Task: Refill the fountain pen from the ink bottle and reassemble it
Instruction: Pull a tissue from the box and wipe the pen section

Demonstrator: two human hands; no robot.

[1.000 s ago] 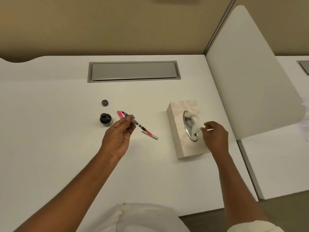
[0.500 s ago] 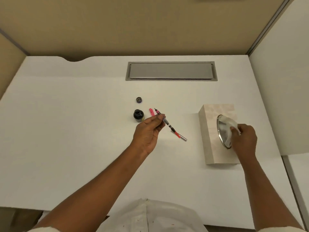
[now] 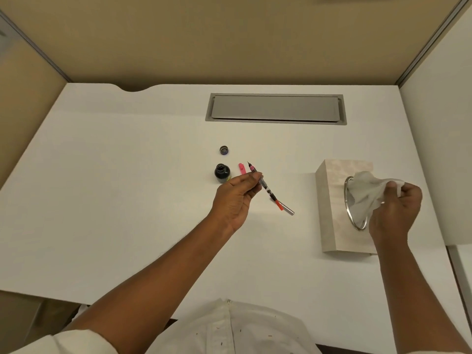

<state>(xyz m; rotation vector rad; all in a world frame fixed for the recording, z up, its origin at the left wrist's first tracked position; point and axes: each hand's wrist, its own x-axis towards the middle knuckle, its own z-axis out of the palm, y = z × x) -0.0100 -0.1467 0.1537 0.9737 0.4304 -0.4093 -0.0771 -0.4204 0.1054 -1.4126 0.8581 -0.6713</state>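
Note:
My left hand [image 3: 236, 198] pinches the fountain pen's nib section with its ink converter [image 3: 268, 190], nib pointing away and up, metal end toward me. Just left of it the open ink bottle [image 3: 222, 172] stands on the white desk [image 3: 127, 200], with its cap [image 3: 224, 150] lying behind it. A pink pen part [image 3: 242, 168] lies between bottle and nib. At the right, my right hand [image 3: 394, 208] grips a white tissue [image 3: 367, 190] that is partly drawn out of the tissue box [image 3: 332, 200].
A grey cable hatch [image 3: 275, 108] is set into the desk at the back. Tan partition walls close off the back and left. A white divider panel [image 3: 439, 149] rises just right of the tissue box.
My right hand has pulled the tissue up and out of the box's opening. The left hand keeps the pen section held in the same place. The view has shifted left.

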